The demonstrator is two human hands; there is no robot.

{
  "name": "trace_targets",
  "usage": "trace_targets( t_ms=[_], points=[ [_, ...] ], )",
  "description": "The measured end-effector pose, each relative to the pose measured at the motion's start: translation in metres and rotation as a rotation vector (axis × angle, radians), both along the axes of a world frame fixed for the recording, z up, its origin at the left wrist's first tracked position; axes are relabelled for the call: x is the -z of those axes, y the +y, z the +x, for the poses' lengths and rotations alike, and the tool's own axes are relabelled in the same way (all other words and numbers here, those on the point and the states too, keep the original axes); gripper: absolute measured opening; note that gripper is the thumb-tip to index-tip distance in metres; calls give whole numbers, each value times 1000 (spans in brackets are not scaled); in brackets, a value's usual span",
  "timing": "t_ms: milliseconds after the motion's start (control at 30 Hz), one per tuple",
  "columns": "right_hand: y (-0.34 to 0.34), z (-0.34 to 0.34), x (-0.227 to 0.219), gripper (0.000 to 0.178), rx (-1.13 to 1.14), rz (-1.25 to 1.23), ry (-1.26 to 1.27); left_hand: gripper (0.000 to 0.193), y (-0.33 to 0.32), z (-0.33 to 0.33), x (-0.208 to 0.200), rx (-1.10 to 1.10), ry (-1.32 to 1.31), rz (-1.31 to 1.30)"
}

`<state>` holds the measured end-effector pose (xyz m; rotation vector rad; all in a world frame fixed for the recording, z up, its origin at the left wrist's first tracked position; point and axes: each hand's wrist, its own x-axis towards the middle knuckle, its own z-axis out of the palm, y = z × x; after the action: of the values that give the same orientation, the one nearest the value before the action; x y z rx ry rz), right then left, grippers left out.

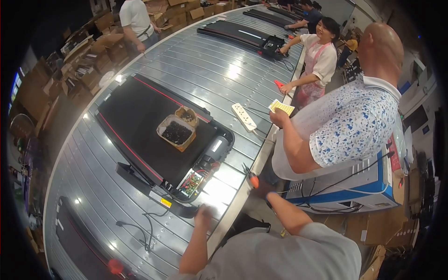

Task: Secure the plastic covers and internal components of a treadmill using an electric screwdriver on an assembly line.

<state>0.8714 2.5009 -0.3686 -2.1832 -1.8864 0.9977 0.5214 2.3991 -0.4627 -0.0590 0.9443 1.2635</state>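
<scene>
Head view shows your left hand (204,215) resting on the near edge of the metal conveyor table (196,70), just beside the front end of the black treadmill (154,135) that lies flat on it. The hand is blurred, so you cannot tell how far its fingers are curled or whether it grips anything. Your right hand (264,188) sits off the table's edge, closed around an orange-handled tool (252,178) whose tip points toward the treadmill's open end.

That end has its cover off, so a silver motor (216,148) and a green circuit board (190,183) with coloured wires are exposed. On the treadmill belt stand two small cardboard boxes (176,133), touching each other, both holding dark small parts. A black cable (145,228) trails across the table below your left hand.

Further along the table lies a white power strip (244,116). Beside it a person in a blue-patterned shirt (354,126) leans on the table edge holding a yellow card (281,108). A second treadmill (242,35) lies at the far end, with another person in a pink apron (319,63) next to it.
</scene>
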Motion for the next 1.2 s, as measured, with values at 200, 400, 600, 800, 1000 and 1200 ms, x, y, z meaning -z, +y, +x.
trace_targets(
  t_ms=[200, 400, 600, 800, 1000, 1200],
  points=[
    [162, -24, 3, 56, 122, 126, -131, 26, 24, -16, -5, -147, -39, -80],
    [211, -97, -19, 30, 120, 516, -2, 24, 8, -51, 27, -526, 209, -228],
    [261, -97, 59, 32, 52, 116, 58, 25, 26, -50, 43, -421, 64, -19],
    [236, -87, 60, 25, -185, 370, -147, 32, 32, -56, 55, -381, 104, 18],
    [151, -117, 4, 23, -135, 247, 135, 31, -49, -100, 74, -247, 616, -51],
    [93, -92, 22, 28, -224, 261, 26, 54, -104, -102, 18, -89, 399, -121]
  ],
)
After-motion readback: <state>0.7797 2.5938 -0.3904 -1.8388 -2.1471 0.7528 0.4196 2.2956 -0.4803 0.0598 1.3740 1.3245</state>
